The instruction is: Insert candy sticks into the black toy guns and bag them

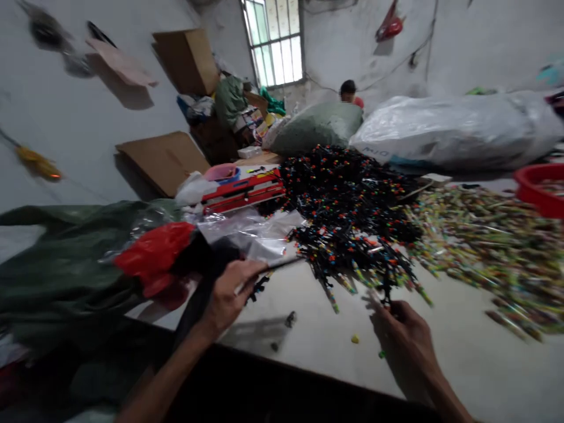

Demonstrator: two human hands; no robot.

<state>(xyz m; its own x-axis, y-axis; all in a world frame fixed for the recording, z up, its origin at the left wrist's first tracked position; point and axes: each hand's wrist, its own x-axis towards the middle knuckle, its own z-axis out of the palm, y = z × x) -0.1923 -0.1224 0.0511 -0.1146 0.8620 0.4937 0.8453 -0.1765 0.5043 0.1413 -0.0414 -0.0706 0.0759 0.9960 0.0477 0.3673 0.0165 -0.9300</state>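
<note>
My left hand [229, 296] is closed around a thin dark stick-like piece [286, 264], which points right toward the heap. Motion blurs its details. Beneath that hand, small black plastic parts [259, 288] show in part. My right hand [408, 329] pinches a small black plastic piece [386, 288] that stands upright from the fingertips. Just beyond both hands lies a big heap of black plastic parts [348, 194] with orange, blue and green tips. Several multicoloured patterned sticks [332, 296] poke out of its near edge.
A spread of multicoloured sticks [480, 235] covers the right of the white table [321, 346], beside a red basin [537, 191]. At left are a red plastic bag [154, 255] and clear plastic bags [251, 232]. Large sacks [453, 132] line the back, where a person [348, 94] sits.
</note>
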